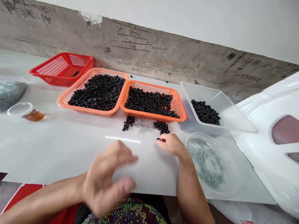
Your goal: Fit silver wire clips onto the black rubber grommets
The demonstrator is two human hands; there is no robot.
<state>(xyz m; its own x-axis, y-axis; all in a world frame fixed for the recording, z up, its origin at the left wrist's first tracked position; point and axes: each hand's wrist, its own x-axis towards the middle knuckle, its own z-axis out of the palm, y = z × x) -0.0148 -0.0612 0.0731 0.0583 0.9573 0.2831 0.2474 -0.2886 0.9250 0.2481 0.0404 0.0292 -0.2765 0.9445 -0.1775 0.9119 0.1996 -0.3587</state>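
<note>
My right hand [171,144] rests on the white table [70,146], its fingertips pinched on a small black ring [159,139] at the edge of a little heap of black rings [161,127]. A patch of tiny silver parts [143,125] and a second small heap of black rings [128,122] lie just beyond. My left hand [107,177] hovers near the table's front edge, blurred by motion, fingers loosely spread with nothing seen in them.
Two orange baskets [63,100] [181,116] full of black rings stand behind the heaps. A clear tub [224,99] with more rings and a clear bowl [233,183] of silver parts are at right. A red basket [58,67] and a plastic cup [21,109] are at left.
</note>
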